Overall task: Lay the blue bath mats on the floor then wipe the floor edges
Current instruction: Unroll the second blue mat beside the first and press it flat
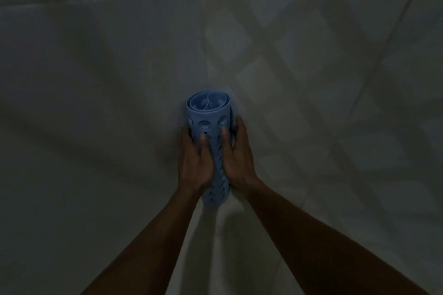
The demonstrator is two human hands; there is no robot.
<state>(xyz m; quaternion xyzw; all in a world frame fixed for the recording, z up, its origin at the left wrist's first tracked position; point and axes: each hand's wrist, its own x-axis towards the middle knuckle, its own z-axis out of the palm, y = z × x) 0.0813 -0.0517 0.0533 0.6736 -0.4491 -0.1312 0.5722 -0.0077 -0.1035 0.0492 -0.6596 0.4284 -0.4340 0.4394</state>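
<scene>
Head view is dim: I have the mat (209,124) rolled into a tube, clasped between both hands above the tiled floor (96,79). My left hand (194,163) and right hand (238,155) wrap its sides, fingers (203,141) curled and pressed against it. Nothing is laid yet; unrolling, any other mats and wiping the edges all remain, I judge.

It is very dim where I work; everything looks grey-blue and grainy. A faint lattice of paler light patches falls across the tiled floor (311,60) at upper right. My forearms are nearly black. The corners darken further, and grout lines bow toward the edges.
</scene>
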